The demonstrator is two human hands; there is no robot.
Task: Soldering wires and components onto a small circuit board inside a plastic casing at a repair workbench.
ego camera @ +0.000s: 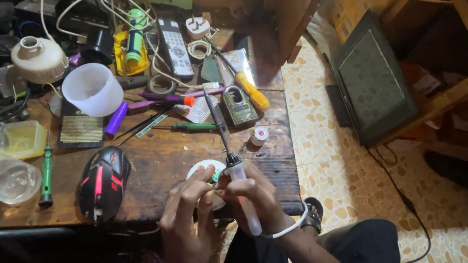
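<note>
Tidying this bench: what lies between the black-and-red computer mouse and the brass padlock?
In the head view, between the black-and-red computer mouse and the brass padlock lies a green-handled screwdriver; otherwise only bare dark wooden tabletop.

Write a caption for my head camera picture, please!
Right hand holds a soldering iron over a small white disc steadied by the left hand.

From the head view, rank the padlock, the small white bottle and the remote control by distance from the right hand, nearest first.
1. Small white bottle, just above the right hand.
2. Padlock, farther up the bench.
3. Remote control, far back among the cables.
</note>
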